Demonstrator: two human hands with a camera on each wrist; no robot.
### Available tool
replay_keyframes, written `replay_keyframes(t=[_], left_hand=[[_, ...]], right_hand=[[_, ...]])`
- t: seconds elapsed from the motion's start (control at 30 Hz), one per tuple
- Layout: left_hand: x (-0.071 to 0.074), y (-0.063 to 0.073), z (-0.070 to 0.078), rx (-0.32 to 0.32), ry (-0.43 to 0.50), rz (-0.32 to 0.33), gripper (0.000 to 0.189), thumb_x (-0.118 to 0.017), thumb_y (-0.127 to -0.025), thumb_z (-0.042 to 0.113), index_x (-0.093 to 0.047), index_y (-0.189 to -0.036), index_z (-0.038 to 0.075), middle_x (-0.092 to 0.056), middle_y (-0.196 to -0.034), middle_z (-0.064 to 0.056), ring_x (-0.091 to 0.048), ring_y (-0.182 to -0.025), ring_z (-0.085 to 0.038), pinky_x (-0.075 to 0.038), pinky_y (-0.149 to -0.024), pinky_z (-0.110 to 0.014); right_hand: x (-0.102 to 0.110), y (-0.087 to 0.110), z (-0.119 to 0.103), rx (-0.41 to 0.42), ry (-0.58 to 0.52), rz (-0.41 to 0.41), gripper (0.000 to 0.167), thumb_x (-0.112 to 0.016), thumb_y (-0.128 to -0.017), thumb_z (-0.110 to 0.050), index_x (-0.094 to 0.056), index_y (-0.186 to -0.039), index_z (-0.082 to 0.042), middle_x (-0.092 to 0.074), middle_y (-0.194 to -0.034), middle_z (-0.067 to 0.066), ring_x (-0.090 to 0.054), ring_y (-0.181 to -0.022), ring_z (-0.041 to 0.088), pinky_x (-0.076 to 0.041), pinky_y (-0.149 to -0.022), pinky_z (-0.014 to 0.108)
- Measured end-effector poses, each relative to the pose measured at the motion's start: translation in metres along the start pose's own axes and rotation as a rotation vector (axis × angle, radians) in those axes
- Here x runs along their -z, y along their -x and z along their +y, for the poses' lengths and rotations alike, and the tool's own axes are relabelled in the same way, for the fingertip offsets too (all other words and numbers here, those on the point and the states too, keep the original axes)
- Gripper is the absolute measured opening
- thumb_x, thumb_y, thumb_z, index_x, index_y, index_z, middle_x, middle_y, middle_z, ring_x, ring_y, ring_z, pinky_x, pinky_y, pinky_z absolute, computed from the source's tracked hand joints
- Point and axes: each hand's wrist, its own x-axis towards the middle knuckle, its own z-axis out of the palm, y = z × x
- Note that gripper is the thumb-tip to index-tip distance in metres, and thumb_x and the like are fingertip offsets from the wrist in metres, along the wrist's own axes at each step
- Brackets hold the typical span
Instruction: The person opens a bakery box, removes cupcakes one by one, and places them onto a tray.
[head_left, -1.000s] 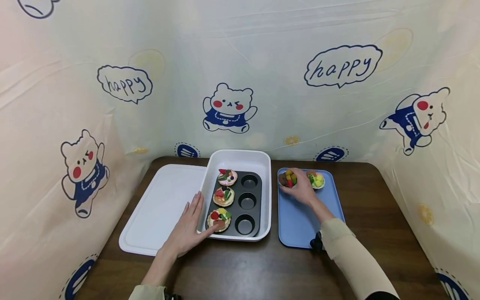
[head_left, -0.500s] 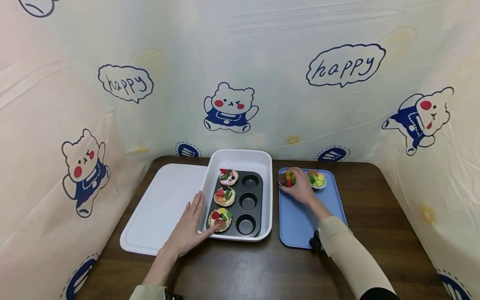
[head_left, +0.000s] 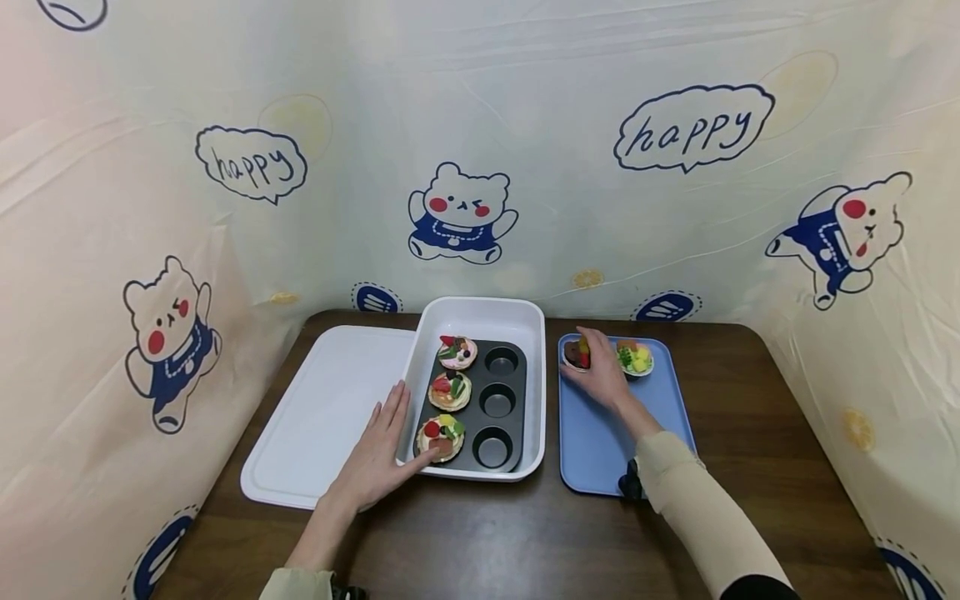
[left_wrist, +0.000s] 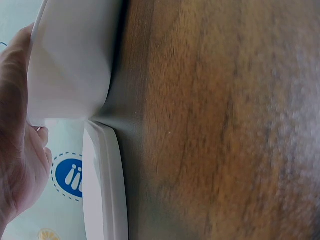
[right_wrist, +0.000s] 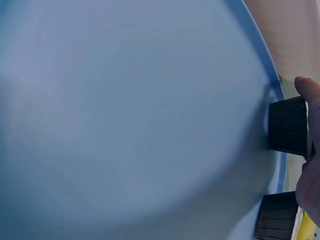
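Observation:
At the far left corner of the blue tray (head_left: 600,450), my right hand (head_left: 602,371) grips a cupcake (head_left: 576,355) with brown and red topping. The right wrist view shows its black cup (right_wrist: 288,126) by the tray's rim, thumb and fingers about its top. Beside it stands another cupcake (head_left: 636,358) with green and yellow topping. My left hand (head_left: 378,446) rests on the near left corner of a white bin (head_left: 534,400), fingers straight along its side, thumb over the front rim. Inside the bin lies a dark muffin pan (head_left: 470,417), its left column holding three decorated cupcakes (head_left: 449,391).
A white lid-like board (head_left: 322,425) lies left of the bin, touching or very near it. Three cups of the pan's right column (head_left: 496,401) show bare. The wooden table (head_left: 480,542) ends at a printed curtain (head_left: 562,167) behind.
My right hand has shifted slightly on the gripped cupcake, so less of its green and yellow topping shows and its brown part sits farther right. The left hand stays put.

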Motion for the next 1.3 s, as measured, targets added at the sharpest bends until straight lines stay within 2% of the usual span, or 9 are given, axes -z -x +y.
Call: replay_keyframes(t=[0.17, 0.4, 0.6, 0.87, 1.3], left_hand=[[0.000, 0.000, 0.001, 0.001, 0.000, -0.004, 0.123, -0.067, -0.090, 0.081, -0.015, -0.178, 0.011, -0.004, -0.189, -0.006, -0.010, -0.175, -0.031, -0.016, -0.141, -0.060], [0.001, 0.000, 0.001, -0.005, -0.002, -0.001, 0.122, -0.067, -0.091, 0.080, -0.016, -0.177, 0.011, -0.005, -0.189, -0.006, -0.011, -0.175, -0.032, -0.016, -0.141, -0.060], [0.002, 0.001, 0.000, -0.005, -0.002, 0.001, 0.122, -0.068, -0.091, 0.080, -0.015, -0.178, 0.012, -0.005, -0.189, -0.006, -0.011, -0.175, -0.031, -0.016, -0.141, -0.061], [0.001, 0.001, 0.000, -0.005, 0.000, 0.003, 0.122, -0.067, -0.091, 0.081, -0.015, -0.178, 0.013, -0.005, -0.189, -0.005, -0.011, -0.175, -0.031, -0.017, -0.141, -0.061], [0.001, 0.000, 0.001, -0.003, -0.037, 0.001, 0.123, -0.066, -0.090, 0.083, -0.016, -0.177, 0.010, -0.007, -0.188, -0.006, -0.013, -0.175, -0.031, -0.017, -0.141, -0.060]], right_hand=[[0.004, 0.000, -0.007, 0.047, 0.043, 0.009, 0.086, -0.081, -0.100, -0.028, -0.035, -0.170, -0.005, -0.034, -0.174, 0.027, -0.035, -0.161, 0.049, -0.034, -0.132, 0.069], [0.009, -0.003, -0.013, 0.093, 0.160, -0.007, 0.087, -0.076, -0.104, -0.032, -0.029, -0.173, -0.004, -0.029, -0.177, 0.029, -0.023, -0.167, 0.048, -0.025, -0.136, 0.070], [0.012, -0.007, -0.020, 0.133, 0.201, 0.008, 0.082, -0.074, -0.105, -0.031, -0.033, -0.170, 0.000, -0.032, -0.175, 0.031, -0.028, -0.165, 0.051, -0.028, -0.135, 0.069], [0.014, -0.023, -0.044, 0.164, 0.161, -0.009, 0.081, -0.070, -0.108, -0.030, -0.030, -0.169, 0.004, -0.031, -0.174, 0.031, -0.031, -0.164, 0.049, -0.029, -0.135, 0.066], [-0.009, -0.033, -0.085, 0.186, 0.148, -0.150, 0.092, -0.077, -0.104, -0.036, -0.026, -0.173, -0.003, -0.034, -0.176, 0.026, -0.035, -0.164, 0.046, -0.034, -0.135, 0.062]])
